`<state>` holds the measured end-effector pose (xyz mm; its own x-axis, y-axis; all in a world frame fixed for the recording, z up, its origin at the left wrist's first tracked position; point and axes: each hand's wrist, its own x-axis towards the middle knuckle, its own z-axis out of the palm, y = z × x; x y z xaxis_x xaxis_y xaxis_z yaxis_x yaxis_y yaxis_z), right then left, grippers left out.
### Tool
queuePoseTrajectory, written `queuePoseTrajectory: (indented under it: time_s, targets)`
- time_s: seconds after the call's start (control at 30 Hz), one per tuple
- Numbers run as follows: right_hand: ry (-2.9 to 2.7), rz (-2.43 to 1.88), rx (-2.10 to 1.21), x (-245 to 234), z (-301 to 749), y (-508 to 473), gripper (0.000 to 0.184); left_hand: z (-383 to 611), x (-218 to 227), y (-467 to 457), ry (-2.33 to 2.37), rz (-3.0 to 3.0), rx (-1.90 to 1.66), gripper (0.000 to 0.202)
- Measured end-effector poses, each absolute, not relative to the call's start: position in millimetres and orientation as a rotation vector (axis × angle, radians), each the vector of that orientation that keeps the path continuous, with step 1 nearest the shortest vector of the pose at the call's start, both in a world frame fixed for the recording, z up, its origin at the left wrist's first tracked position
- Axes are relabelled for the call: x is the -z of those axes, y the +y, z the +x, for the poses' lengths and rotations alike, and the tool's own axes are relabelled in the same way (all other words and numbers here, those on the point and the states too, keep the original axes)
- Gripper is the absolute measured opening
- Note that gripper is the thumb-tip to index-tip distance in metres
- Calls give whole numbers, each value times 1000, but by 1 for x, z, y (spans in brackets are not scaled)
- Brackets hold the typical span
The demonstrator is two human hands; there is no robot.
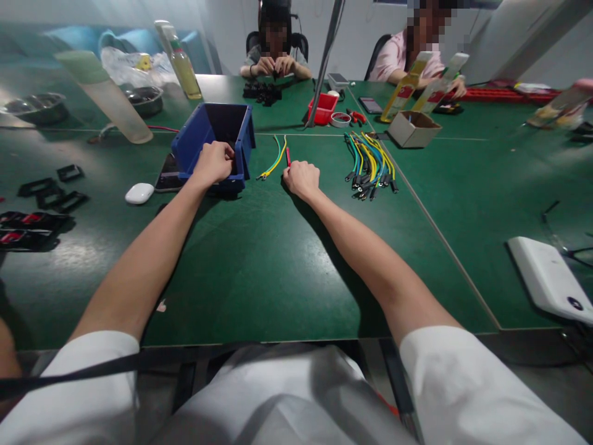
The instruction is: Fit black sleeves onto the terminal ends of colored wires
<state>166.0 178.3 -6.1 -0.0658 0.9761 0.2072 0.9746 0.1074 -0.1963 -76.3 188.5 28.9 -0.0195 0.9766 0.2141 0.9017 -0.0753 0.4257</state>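
My left hand (213, 162) rests on the near rim of a blue plastic bin (204, 130), its fingers curled over the edge. My right hand (302, 179) lies closed on the green table (259, 259), pinching the end of a red wire (288, 157). Just left of that wire lie a yellow wire and a green wire (273, 162), side by side. A bundle of coloured wires with black ends (370, 164) lies to the right of my right hand.
A white mouse (139, 193) and a dark phone (167, 173) sit left of the bin. Black frames (50, 193) lie at far left, a white box (549, 278) at right. Two people sit across the table, with a red tray (323, 108), cardboard box (414, 128) and bottles (183, 62).
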Motion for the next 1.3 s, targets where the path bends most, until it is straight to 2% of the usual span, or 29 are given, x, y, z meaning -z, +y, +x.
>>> queuePoseTrajectory:
  time_s: [0.27, 0.47, 0.97, 1.3]
  targets:
    - [-2027, -1929, -22, 7, 166, 181, 44, -78, -28, 189, 2004, 2082, -673, 37]
    - [-1975, -1933, -39, 8, 169, 186, 31, -76, -30, 188, 2011, 2095, -644, 37]
    - [-1872, -1960, -93, 9, 173, 190, 35, -72, -35, 187, 2050, 2121, -608, 32]
    - [-1699, -1900, -201, 8, 176, 187, 35, -79, -31, 191, 1972, 2114, -660, 46]
